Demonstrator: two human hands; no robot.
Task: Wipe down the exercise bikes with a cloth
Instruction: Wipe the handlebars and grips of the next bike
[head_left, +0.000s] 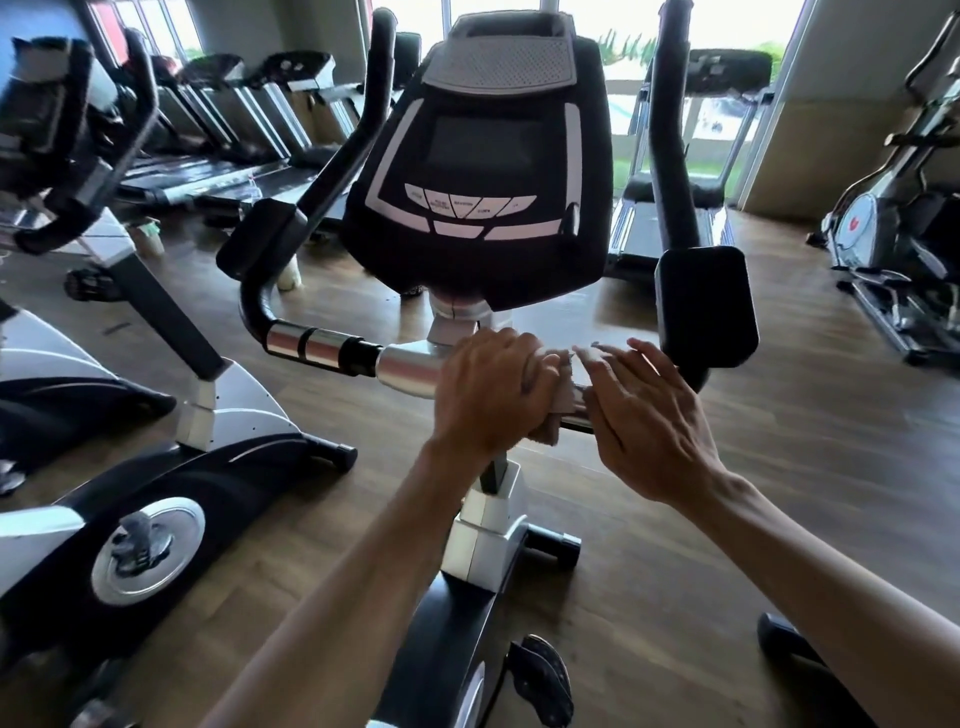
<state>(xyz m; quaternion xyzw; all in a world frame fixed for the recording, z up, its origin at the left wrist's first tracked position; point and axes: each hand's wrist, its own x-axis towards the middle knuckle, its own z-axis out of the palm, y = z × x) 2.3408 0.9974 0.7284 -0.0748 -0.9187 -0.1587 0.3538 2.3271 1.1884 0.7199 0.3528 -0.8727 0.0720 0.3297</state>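
Observation:
An exercise bike stands right in front of me, its black console (478, 171) above a chrome handlebar (410, 366). My left hand (491, 392) is closed around the middle of the bar with a pale cloth (566, 397) bunched under its fingers. Only a small part of the cloth shows between the two hands. My right hand (644, 415) lies just right of it with fingers spread and flat over the bar, touching the cloth's edge. The bar's right half is hidden behind that hand.
A second exercise bike (156, 415) stands close on the left. Treadmills (244, 135) line the back windows, another treadmill (670, 218) is behind the console, and an elliptical (893, 244) stands at the right. Black arm pads (706, 306) flank the console. The floor is wood.

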